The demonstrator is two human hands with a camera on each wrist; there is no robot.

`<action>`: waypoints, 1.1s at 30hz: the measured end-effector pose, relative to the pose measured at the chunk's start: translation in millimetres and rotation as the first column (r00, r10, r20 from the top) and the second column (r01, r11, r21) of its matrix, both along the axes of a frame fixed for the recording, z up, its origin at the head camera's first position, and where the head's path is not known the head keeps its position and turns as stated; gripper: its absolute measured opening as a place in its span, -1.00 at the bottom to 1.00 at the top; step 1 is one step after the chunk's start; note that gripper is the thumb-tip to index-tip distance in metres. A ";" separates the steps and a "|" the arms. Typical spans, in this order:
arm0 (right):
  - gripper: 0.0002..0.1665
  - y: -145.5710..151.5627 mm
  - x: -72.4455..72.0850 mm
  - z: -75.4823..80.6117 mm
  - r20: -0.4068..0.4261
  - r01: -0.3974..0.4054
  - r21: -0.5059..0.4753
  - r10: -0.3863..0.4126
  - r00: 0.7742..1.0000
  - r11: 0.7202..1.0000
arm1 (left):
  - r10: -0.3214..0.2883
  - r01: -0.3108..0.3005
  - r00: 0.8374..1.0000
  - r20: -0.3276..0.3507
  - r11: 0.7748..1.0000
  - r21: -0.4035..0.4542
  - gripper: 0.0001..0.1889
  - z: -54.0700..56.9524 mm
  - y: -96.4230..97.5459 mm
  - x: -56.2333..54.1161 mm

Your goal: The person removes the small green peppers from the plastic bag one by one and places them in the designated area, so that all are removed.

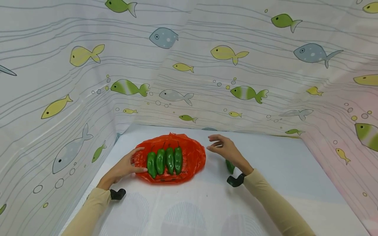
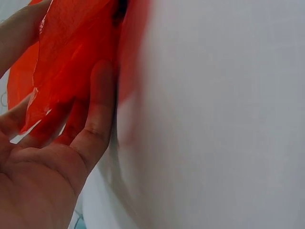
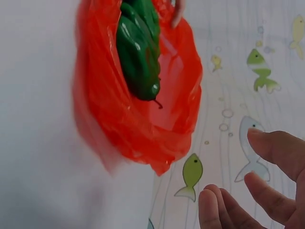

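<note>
Several glossy green peppers (image 1: 160,161) lie side by side, stems pointing away, in a spread red plastic bag (image 1: 195,154). At the bag's left edge is my left hand (image 1: 125,167), fingers spread and thumb near the leftmost pepper. In the left wrist view the fairly straight fingers (image 2: 97,109) show partly through the thin red plastic, touching it. My right hand (image 1: 225,150) hovers off the bag's right side, its fingers apart and holding nothing. Below that hand, partly hidden by it, another green pepper (image 1: 230,166) lies on the table.
The white table (image 1: 189,213) carries faint pale round patterns at the front. Fish-printed curtains (image 1: 203,82) rise behind it and along both sides. A black strap mount (image 1: 118,194) sits on each wrist, below beige sleeves (image 1: 274,203).
</note>
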State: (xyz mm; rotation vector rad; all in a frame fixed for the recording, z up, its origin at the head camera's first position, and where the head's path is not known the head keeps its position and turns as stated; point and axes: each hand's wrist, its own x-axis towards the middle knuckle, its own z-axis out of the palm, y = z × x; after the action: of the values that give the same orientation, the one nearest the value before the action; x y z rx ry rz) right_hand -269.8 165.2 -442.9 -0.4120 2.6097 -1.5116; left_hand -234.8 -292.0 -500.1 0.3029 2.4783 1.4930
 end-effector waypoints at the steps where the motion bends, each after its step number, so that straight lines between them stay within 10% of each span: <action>1: -0.36 -3.1 0.0 -0.3 -0.001 0.000 0.001 0.000 1.000 1.000 | 0.003 -0.003 1.000 0.003 1.000 0.001 0.06 -0.5 -0.1 0.2; 33: -0.32 -84.9 -0.4 -26.7 -0.005 -0.216 -0.023 0.216 0.976 0.976 | 0.009 -0.009 1.000 0.002 1.000 0.006 0.04 -1.0 0.5 2.5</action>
State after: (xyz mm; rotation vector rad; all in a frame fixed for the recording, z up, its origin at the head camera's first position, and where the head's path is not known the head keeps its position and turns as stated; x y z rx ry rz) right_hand -270.2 80.3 -469.5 -0.6761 2.4562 -1.4708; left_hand -232.3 -291.4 -501.1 0.2919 2.4771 1.5031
